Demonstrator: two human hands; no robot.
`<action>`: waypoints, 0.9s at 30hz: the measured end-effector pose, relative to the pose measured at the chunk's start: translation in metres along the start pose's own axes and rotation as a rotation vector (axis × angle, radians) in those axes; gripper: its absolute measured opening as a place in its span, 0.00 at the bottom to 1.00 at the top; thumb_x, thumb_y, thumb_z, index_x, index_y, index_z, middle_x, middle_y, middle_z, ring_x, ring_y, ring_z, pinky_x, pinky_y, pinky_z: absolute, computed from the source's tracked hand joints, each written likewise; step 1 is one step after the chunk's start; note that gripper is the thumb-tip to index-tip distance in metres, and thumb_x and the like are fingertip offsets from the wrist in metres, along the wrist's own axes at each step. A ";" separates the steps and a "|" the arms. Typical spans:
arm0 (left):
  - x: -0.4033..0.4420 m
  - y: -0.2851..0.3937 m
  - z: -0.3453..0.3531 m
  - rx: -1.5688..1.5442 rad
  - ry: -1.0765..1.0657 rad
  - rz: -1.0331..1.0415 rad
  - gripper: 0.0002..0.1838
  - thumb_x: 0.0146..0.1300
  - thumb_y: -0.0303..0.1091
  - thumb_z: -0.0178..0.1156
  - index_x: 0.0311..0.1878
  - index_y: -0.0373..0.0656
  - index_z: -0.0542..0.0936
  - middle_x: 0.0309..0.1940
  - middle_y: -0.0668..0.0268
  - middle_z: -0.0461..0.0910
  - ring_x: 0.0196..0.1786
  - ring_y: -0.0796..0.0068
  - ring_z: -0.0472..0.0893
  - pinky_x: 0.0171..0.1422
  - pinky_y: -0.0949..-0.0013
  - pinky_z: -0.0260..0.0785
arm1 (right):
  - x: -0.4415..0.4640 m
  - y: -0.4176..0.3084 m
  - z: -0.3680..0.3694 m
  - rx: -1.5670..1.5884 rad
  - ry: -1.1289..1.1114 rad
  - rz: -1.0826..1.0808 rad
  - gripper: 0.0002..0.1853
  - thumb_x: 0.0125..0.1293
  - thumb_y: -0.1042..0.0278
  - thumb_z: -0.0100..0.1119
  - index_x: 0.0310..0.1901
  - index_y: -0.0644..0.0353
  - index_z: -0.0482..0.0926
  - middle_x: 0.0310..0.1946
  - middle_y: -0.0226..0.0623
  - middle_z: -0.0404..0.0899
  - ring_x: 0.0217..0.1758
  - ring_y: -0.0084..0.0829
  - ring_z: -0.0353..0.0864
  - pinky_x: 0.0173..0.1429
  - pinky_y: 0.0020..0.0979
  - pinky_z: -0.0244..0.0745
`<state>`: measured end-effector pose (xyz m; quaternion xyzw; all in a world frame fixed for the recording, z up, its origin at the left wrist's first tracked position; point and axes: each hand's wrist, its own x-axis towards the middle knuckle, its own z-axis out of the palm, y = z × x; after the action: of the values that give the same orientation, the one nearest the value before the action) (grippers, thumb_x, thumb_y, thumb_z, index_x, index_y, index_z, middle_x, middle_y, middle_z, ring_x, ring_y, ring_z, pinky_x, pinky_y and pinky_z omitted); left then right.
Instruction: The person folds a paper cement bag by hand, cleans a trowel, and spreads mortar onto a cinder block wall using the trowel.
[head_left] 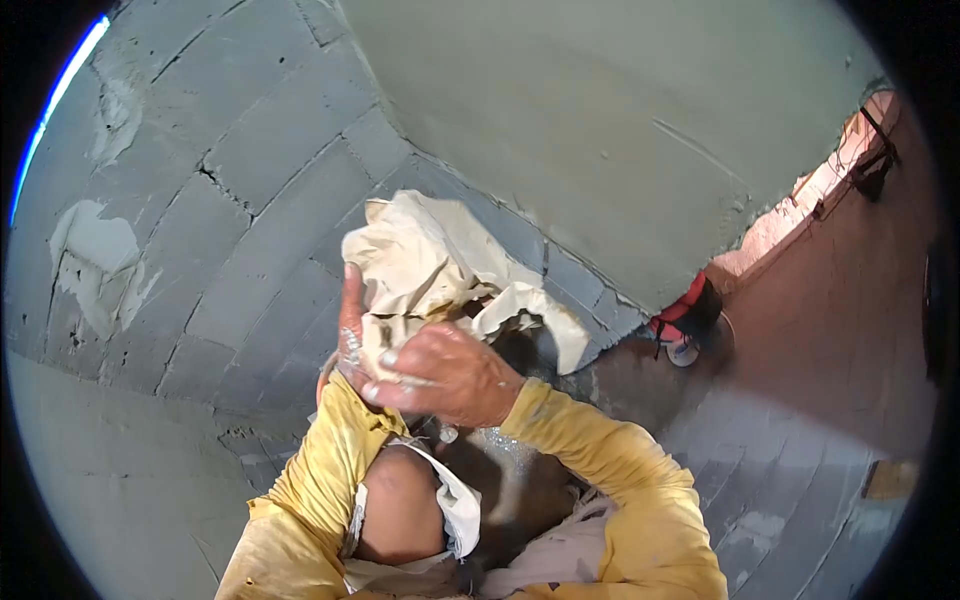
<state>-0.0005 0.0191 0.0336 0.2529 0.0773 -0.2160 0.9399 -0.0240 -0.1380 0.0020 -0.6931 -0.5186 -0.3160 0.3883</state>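
Note:
A crumpled cream-coloured sheet [430,250] with torn edges hangs in front of me, bunched at its lower left; whether it is paper or cloth I cannot tell. My left hand [350,330] holds its left side, one finger stretched upward along the edge and the palm smeared with whitish residue. Across the lower edge lies my right hand [455,380], its curled fingers closed on the bunched part and overlapping the left hand. A loose torn strip of the sheet droops to the right, beyond my right knuckles. Some fingers of both hands are hidden.
A grey block wall [250,220] with patchy joints stands ahead and left. A smooth plastered surface [600,110] fills the upper right. Near its lower corner sit a red-and-black item [688,312] and a round white object [683,353]. My bare knee [400,505] is below my hands.

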 end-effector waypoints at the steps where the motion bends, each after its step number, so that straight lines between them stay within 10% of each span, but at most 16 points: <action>1: -0.001 0.001 0.005 0.004 -0.030 -0.050 0.39 0.70 0.60 0.58 0.72 0.40 0.68 0.64 0.50 0.77 0.62 0.50 0.80 0.71 0.49 0.71 | 0.002 -0.005 0.003 0.054 0.000 -0.012 0.23 0.62 0.72 0.57 0.59 0.41 0.76 0.48 0.28 0.75 0.47 0.32 0.77 0.56 0.40 0.73; 9: 0.000 0.014 -0.018 0.196 0.096 -0.077 0.29 0.72 0.38 0.57 0.72 0.37 0.67 0.64 0.48 0.77 0.63 0.49 0.80 0.72 0.46 0.70 | 0.003 -0.010 -0.044 0.481 -0.382 0.203 0.29 0.60 0.68 0.67 0.65 0.56 0.75 0.54 0.41 0.79 0.56 0.41 0.80 0.65 0.41 0.73; 11: -0.002 0.014 -0.020 0.217 0.089 -0.067 0.29 0.72 0.38 0.57 0.72 0.37 0.66 0.64 0.48 0.76 0.63 0.49 0.80 0.72 0.47 0.70 | 0.013 0.007 -0.080 0.768 -0.454 0.607 0.26 0.60 0.67 0.66 0.61 0.63 0.77 0.47 0.45 0.83 0.50 0.36 0.85 0.56 0.37 0.79; 19: -0.007 0.009 -0.021 0.225 0.017 -0.012 0.32 0.69 0.37 0.56 0.74 0.36 0.65 0.66 0.48 0.75 0.65 0.50 0.78 0.74 0.47 0.68 | -0.103 0.111 -0.046 0.288 -0.055 1.264 0.30 0.70 0.48 0.64 0.61 0.68 0.75 0.49 0.37 0.83 0.48 0.24 0.80 0.58 0.31 0.77; 22: -0.011 0.008 -0.019 0.258 -0.019 -0.009 0.33 0.67 0.40 0.55 0.73 0.35 0.66 0.66 0.48 0.75 0.65 0.49 0.78 0.75 0.47 0.67 | -0.120 0.117 -0.024 1.131 0.165 1.488 0.28 0.70 0.48 0.65 0.58 0.67 0.76 0.48 0.38 0.81 0.49 0.27 0.82 0.53 0.32 0.80; 27: -0.012 0.014 -0.023 0.345 0.057 0.022 0.28 0.71 0.38 0.56 0.70 0.35 0.69 0.63 0.52 0.78 0.64 0.55 0.79 0.72 0.50 0.70 | -0.131 0.122 -0.009 1.284 0.466 1.548 0.16 0.66 0.63 0.68 0.51 0.60 0.78 0.42 0.31 0.79 0.46 0.28 0.81 0.47 0.34 0.79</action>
<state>-0.0053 0.0463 0.0231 0.4175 0.0631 -0.2087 0.8821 0.0592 -0.2278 -0.1296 -0.4208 0.0866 0.2305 0.8731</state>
